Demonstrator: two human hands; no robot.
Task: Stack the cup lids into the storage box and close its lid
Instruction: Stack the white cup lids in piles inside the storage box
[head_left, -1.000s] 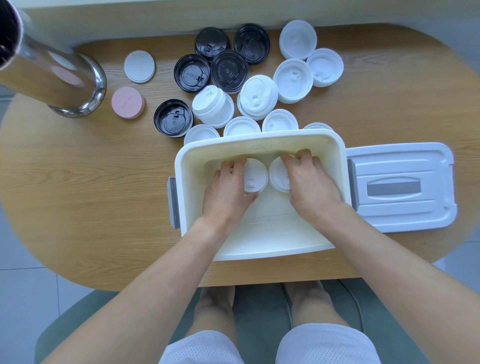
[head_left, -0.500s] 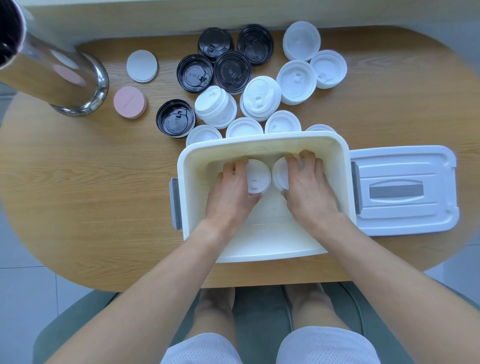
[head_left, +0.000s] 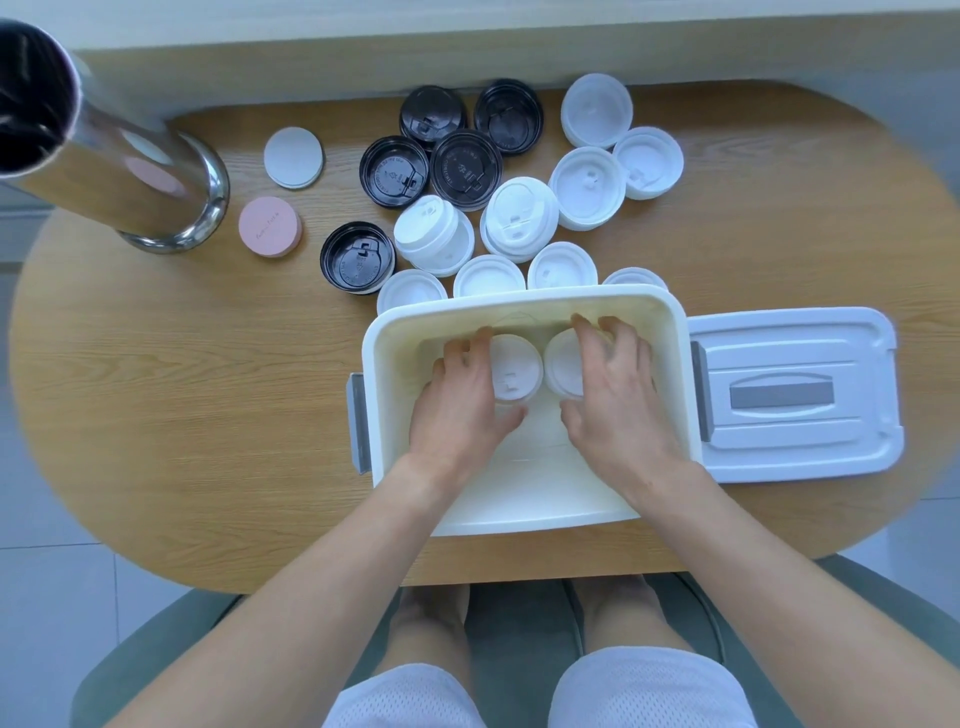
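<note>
A white storage box (head_left: 524, 512) stands open at the table's near edge. Inside it, side by side near the far wall, lie two white cup lids. My left hand (head_left: 457, 405) holds the left white lid (head_left: 514, 374), fingers curved over its left side and thumb below it. My right hand (head_left: 615, 400) grips the right white lid (head_left: 563, 364) the same way from the right. The box's own lid (head_left: 795, 395), white with a grey handle, lies flat on the table just right of the box.
Beyond the box lie several loose white lids (head_left: 519, 218) and several black lids (head_left: 395, 171). A pink disc (head_left: 270, 226) and a white disc (head_left: 293, 157) sit to the left, beside a tall steel tumbler (head_left: 156, 197). The wooden table (head_left: 182, 389) is oval.
Both hands stay in the box on the two white lids. The right hand's fingers have shifted slightly on its lid.
</note>
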